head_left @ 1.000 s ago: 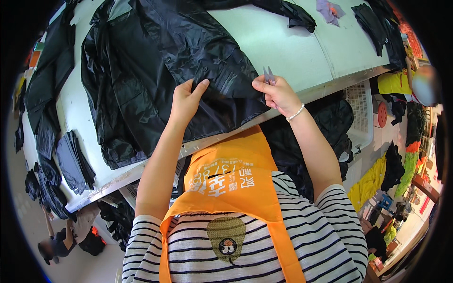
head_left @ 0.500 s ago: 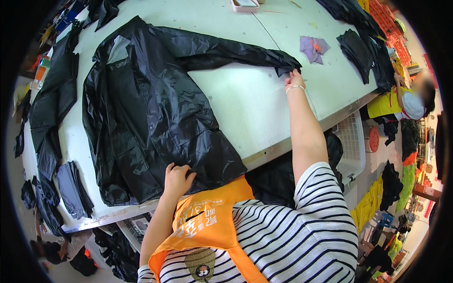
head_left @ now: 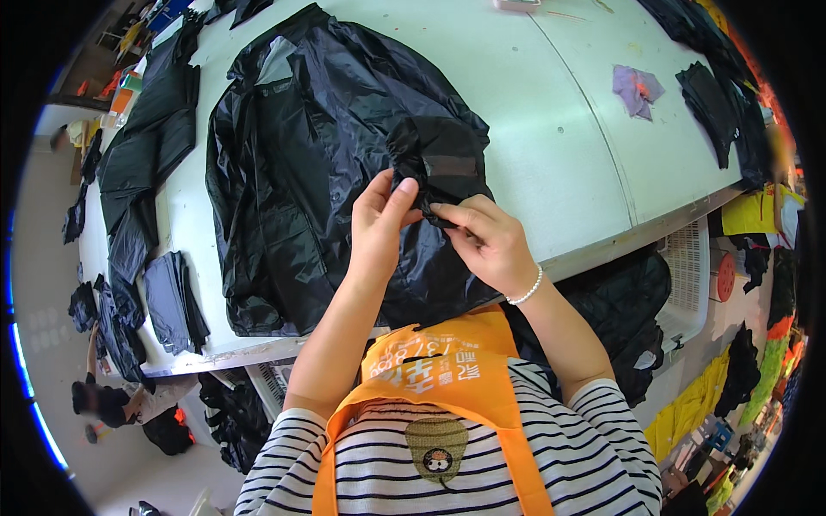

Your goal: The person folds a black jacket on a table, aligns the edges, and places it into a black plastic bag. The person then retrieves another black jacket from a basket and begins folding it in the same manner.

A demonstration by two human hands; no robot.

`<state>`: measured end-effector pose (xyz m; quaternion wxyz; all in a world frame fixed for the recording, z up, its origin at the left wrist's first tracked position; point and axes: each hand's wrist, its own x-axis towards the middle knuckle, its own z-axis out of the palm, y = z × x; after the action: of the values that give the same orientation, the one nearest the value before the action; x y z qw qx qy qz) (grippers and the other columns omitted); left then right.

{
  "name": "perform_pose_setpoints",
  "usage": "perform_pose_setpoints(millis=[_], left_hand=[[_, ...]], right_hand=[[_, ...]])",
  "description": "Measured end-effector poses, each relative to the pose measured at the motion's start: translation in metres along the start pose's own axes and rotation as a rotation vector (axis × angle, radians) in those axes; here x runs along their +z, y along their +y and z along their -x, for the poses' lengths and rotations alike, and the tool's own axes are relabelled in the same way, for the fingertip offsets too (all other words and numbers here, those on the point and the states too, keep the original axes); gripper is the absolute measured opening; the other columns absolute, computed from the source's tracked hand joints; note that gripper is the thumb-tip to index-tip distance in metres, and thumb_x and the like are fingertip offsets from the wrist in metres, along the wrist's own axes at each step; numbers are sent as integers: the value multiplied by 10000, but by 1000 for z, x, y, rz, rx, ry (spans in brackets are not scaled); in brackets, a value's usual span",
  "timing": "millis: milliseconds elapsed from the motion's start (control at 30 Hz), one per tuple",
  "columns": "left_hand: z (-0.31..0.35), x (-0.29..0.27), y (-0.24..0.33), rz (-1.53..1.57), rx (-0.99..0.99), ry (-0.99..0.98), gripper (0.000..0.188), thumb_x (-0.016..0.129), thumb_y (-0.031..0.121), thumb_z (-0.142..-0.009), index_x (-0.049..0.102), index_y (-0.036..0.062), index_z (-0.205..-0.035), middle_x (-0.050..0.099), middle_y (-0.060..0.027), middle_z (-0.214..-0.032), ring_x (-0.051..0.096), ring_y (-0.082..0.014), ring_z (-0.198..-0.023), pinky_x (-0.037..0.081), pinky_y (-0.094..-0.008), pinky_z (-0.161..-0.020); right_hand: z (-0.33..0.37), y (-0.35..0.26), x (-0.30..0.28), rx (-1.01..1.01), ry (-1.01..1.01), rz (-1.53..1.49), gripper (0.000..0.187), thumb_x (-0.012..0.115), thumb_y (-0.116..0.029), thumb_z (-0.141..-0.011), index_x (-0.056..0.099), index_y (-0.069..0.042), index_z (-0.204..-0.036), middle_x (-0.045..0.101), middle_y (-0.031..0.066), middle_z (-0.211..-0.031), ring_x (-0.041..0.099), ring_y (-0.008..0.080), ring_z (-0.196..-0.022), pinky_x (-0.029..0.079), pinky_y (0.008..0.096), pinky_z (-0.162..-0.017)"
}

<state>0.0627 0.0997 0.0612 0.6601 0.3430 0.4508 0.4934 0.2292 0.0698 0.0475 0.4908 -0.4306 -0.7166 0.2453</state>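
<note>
A shiny black jacket (head_left: 284, 181) lies front up on the pale table in front of me, its collar pointing away. One sleeve (head_left: 447, 142) is folded back across the jacket's right side, and its gathered cuff (head_left: 406, 153) comes up between my hands. My left hand (head_left: 383, 219) pinches the cuff edge between thumb and fingers. Close beside it, my right hand (head_left: 489, 239) is closed on the same cuff, thumb and forefinger pressed together. The fingertips partly cover the cuff's opening.
Dark trousers (head_left: 159, 146) and a folded dark stack (head_left: 175, 301) lie left on the table (head_left: 559, 181). A lilac cloth (head_left: 635, 90) and folded black pieces (head_left: 710, 107) are at the right. A white crate (head_left: 687, 275) stands below the right edge. A person (head_left: 112, 404) is at lower left.
The sleeve, earlier stretched out to the right in my right hand, is now folded in over the jacket. My left hand has left the hem and grips the cuff too.
</note>
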Motion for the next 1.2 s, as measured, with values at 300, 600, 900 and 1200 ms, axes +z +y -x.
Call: perform_pose_setpoints(millis=[300, 600, 900, 1200], left_hand=[[27, -12, -17, 305, -56, -42, 108, 553, 132, -909, 606, 49, -953, 625, 1, -898, 609, -85, -819, 549, -306, -731], [33, -11, -7, 330, -74, -30, 142, 552, 138, -925, 639, 54, -850, 630, 5, -863, 608, -92, -807, 539, -290, -767], [19, -1, 8, -821, 998, 61, 697, 633, -52, -641, 461, 57, -1308, 480, -149, -1244, 519, -285, -1086, 392, -404, -961], [23, -14, 28, -1040, 992, -180, 177, 785, 56, -598, 657, 69, -720, 588, -13, -651, 540, -181, -647, 384, -305, -682]], right_hand=[[2, -6, 3, 204, 188, -102, 209, 737, -28, -748, 633, -43, -929, 525, -15, -737, 378, 46, -528, 331, 190, -483], [-7, -42, -17, 289, 131, -82, 242, 807, -107, -699, 610, -60, -833, 551, -27, -773, 398, 16, -543, 338, 187, -477], [7, -35, -7, 200, 25, 14, 159, 679, 40, -782, 609, 12, -922, 603, 62, -810, 520, 96, -622, 420, 218, -546], [3, -51, -18, 149, 86, 38, 156, 707, 0, -774, 616, 4, -900, 566, 57, -820, 536, 115, -603, 442, 227, -537]])
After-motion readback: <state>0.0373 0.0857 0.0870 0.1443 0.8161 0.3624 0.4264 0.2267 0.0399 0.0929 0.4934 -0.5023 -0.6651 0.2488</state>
